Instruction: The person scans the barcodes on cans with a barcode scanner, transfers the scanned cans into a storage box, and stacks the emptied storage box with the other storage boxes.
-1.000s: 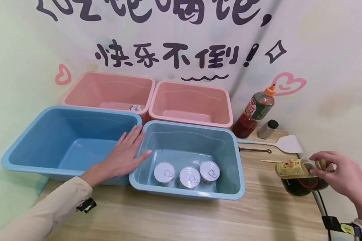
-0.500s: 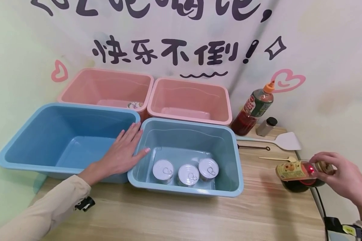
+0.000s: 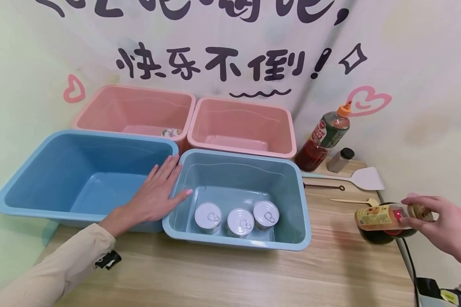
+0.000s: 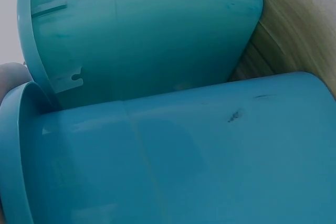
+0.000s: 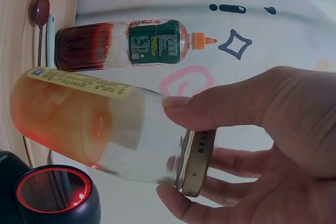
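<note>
Jar of gold-lidded clear glass (image 5: 113,132), tilted in the grip of the right hand (image 3: 445,226), partly hides a rounded black device (image 3: 380,238) (touching, I cannot tell); straight-fingered left hand (image 3: 153,196) rests on a blue plastic tub (image 3: 100,162).

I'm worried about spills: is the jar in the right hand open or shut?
Shut: the jar has its gold lid on in the right wrist view. How tight, I cannot tell.

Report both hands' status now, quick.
Left hand: open, fingers straight, resting across the left blue bin and right blue bin rims.
Right hand: closed, holding a glass jar by its lidded end.
</note>
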Tool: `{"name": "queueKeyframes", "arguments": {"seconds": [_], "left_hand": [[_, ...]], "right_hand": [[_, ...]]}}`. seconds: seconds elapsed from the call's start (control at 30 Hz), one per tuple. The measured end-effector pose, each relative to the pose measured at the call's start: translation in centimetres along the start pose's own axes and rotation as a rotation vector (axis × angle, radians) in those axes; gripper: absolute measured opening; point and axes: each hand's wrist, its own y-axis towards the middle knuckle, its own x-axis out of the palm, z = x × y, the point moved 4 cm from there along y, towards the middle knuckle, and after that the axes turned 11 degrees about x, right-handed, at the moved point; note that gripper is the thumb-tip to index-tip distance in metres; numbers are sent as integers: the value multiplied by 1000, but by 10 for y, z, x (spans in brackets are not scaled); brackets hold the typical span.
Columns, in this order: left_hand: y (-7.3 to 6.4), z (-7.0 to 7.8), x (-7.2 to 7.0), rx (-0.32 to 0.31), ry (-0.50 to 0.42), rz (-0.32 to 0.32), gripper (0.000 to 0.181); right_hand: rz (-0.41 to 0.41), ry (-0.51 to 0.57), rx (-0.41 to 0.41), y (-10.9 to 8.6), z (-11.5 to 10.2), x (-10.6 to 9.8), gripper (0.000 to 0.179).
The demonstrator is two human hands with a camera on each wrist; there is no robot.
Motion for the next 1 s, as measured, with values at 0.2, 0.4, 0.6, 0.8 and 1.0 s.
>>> {"name": "queueKeyframes", "arguments": {"seconds": [0.2, 0.4, 0.6, 0.8, 1.0], "left_hand": [[0, -1, 1, 0, -1, 3, 84], [0, -1, 1, 14, -4, 22, 83], [0, 0, 1, 18, -3, 28, 83], [0, -1, 1, 10, -1, 14, 84], [0, -1, 1, 7, -2, 13, 84]], "right_hand": [[-7, -28, 97, 1, -3, -5, 43], [-37, -17, 196, 3, -3, -6, 43], [-54, 29, 278, 2, -1, -7, 49], [-95, 48, 332, 2, 3, -8, 57], [-103, 68, 346, 4, 9, -4, 59]]}}
